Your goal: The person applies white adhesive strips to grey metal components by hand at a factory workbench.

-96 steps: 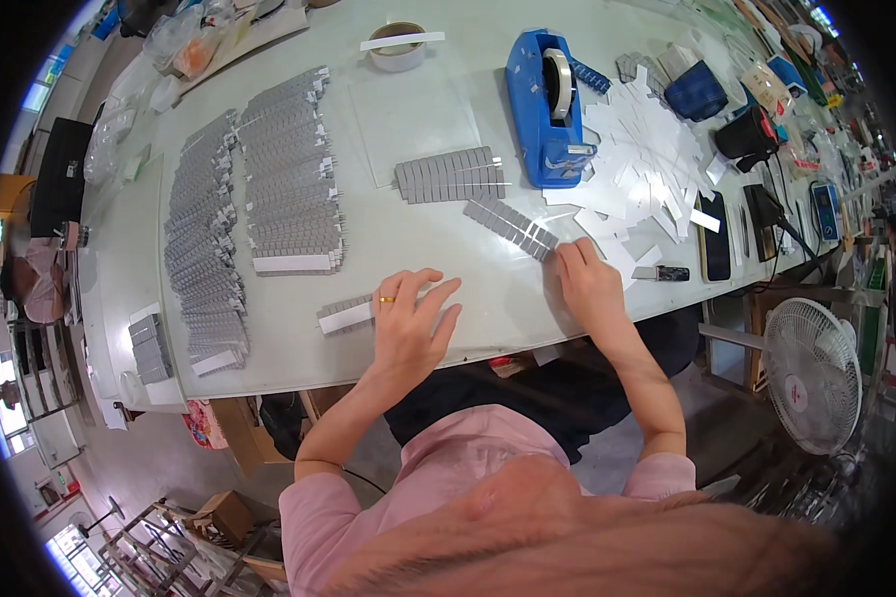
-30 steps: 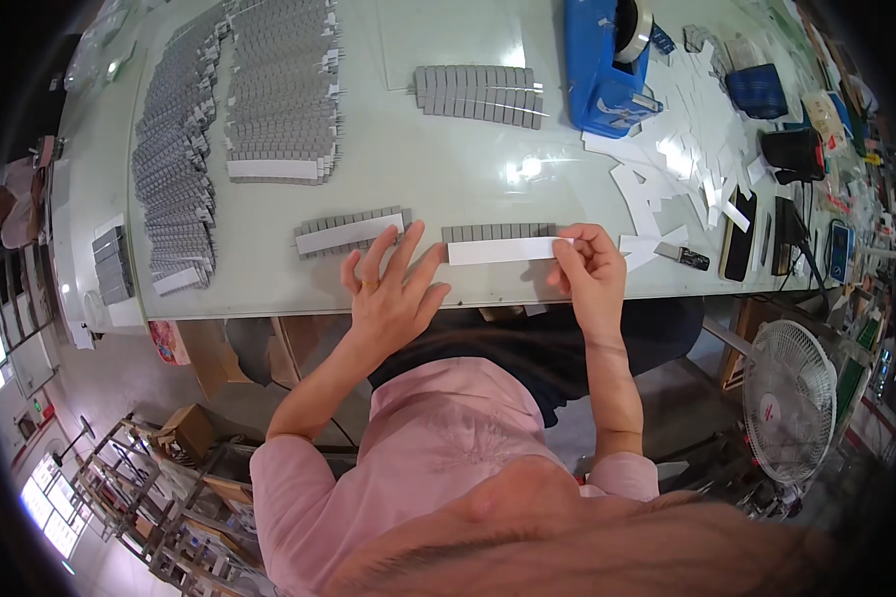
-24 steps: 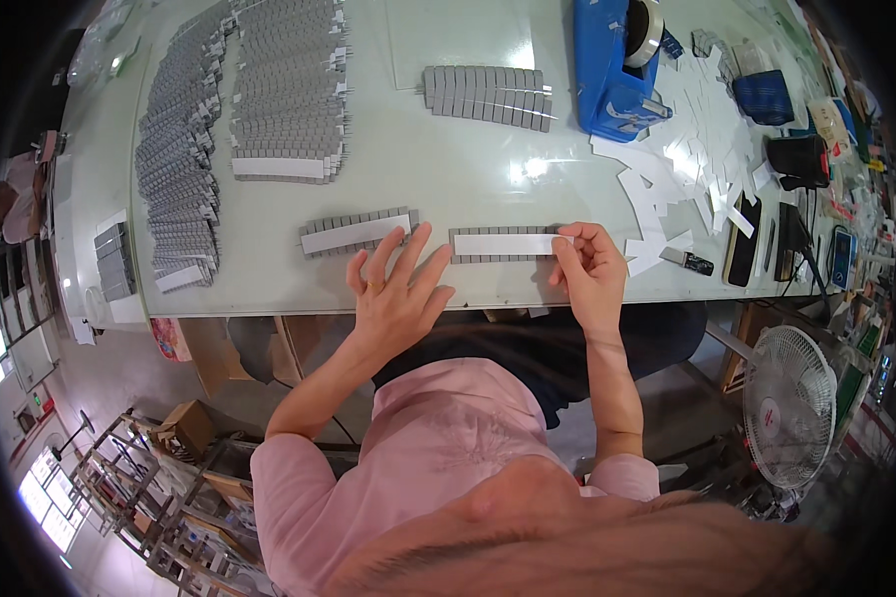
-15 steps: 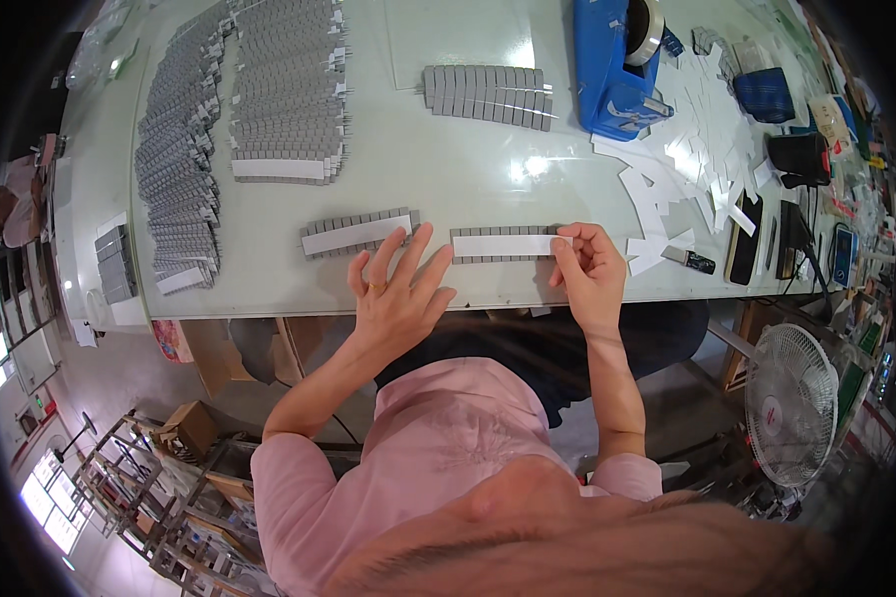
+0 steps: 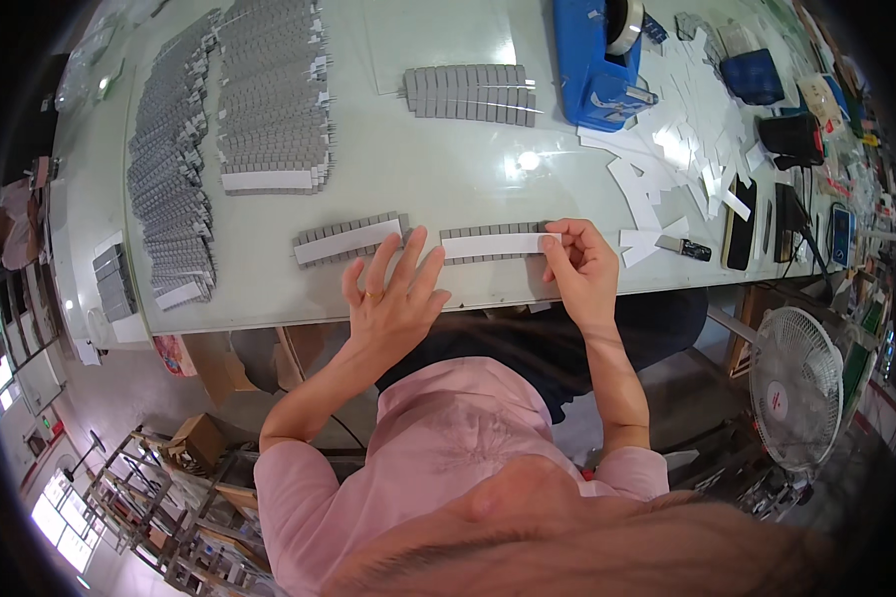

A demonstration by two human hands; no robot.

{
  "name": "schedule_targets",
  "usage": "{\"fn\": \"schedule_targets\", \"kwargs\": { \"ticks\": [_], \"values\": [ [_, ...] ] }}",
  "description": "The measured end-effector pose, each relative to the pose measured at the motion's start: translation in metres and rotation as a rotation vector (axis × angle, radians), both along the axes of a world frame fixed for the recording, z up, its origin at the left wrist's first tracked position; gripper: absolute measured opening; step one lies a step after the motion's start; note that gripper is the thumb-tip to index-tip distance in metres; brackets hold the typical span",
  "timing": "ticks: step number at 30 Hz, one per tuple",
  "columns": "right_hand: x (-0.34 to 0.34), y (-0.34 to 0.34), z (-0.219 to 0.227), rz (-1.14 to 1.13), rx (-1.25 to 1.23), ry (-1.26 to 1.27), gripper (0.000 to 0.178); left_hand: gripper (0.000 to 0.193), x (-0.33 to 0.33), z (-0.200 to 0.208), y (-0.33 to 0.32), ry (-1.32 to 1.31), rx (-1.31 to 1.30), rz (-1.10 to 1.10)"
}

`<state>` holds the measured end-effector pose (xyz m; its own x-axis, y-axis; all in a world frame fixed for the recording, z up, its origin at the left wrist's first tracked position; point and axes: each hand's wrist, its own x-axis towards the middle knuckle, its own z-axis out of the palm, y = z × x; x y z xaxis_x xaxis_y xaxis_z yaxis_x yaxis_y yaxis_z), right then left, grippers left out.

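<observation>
Near the table's front edge lie two rows of small grey blocks, each with a white strip along it. My right hand (image 5: 585,274) pinches the right end of the white strip (image 5: 488,245) on the right-hand grey block row (image 5: 513,228). My left hand (image 5: 393,298) has its fingers spread; its fingertips are between the two rows, close to the right end of the left grey block row (image 5: 314,237). That row lies slightly tilted, under its own white strip (image 5: 348,241). Whether the left fingertips press on either row is hard to see.
Farther back lies another grey block group (image 5: 468,95), beside a blue tape dispenser (image 5: 597,75). Long stacks of grey block rows (image 5: 269,109) fill the left. White paper scraps (image 5: 632,189), a dark phone (image 5: 740,234) and a marker-like black item (image 5: 696,250) lie right. A fan (image 5: 794,388) stands beyond.
The whole view has shifted a little. Both hands keep nearly the same pose over the two rows, the right still pinching the white strip's end.
</observation>
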<state>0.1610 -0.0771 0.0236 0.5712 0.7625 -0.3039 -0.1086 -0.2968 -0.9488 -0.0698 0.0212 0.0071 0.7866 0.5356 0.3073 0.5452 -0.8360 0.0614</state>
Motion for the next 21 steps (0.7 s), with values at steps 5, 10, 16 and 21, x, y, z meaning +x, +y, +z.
{"fn": "schedule_targets", "kwargs": {
  "ticks": [5,10,16,21],
  "values": [
    [0.004,-0.002,0.000,0.003,-0.016,-0.118,0.014,0.052,-0.002,0.002,-0.002,0.080,0.005,-0.016],
    [0.006,-0.003,0.001,0.008,-0.040,-0.149,0.015,0.043,0.000,0.003,-0.001,0.073,0.042,-0.009],
    [0.023,-0.007,0.001,-0.118,0.004,-0.205,0.014,0.043,-0.003,0.001,-0.002,0.082,0.012,0.003],
    [0.056,0.011,0.017,-0.176,0.080,-0.605,0.008,0.040,-0.015,0.008,0.000,-0.168,0.049,-0.073]
  ]
}}
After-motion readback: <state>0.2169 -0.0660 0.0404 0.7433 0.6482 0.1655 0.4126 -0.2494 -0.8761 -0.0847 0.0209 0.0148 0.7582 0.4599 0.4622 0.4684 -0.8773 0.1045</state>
